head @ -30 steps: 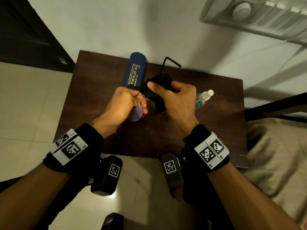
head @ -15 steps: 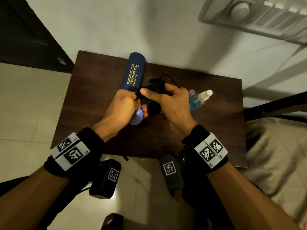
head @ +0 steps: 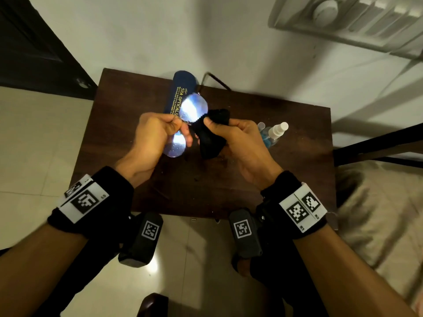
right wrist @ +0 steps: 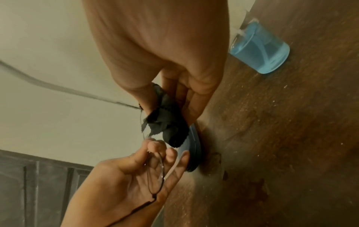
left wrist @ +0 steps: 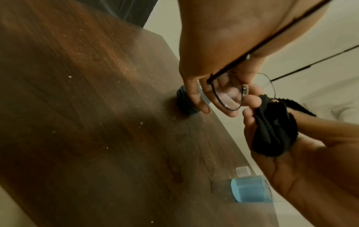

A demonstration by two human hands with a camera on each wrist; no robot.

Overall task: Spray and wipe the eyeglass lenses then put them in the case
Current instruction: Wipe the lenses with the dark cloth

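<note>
Thin-framed round eyeglasses (head: 193, 109) (left wrist: 229, 95) (right wrist: 155, 173) hang above the table, pinched near the bridge by my left hand (head: 160, 131) (left wrist: 219, 86) (right wrist: 147, 155). Both lenses glare pale blue, and one temple sticks out toward the wall. My right hand (head: 226, 129) (right wrist: 170, 98) grips a crumpled black cloth (head: 210, 133) (left wrist: 272, 129) (right wrist: 165, 122) just right of the upper lens, its edge touching the frame. The dark blue glasses case (head: 177, 92) (right wrist: 191, 150) lies closed behind the hands. A small spray bottle (head: 273, 133) (left wrist: 250, 190) (right wrist: 260, 53) of blue liquid lies at the right.
The dark wooden table (head: 229, 179) stands against a pale wall. A clear cap (head: 261, 126) lies next to the bottle. A dark door (head: 34, 46) is at the left, a chair frame (head: 377, 147) and bedding at the right, tiled floor below.
My right hand has pulled the cloth off the upper lens toward the right, so that lens now shows. The left hand has tilted the glasses up, both lenses facing the camera.
</note>
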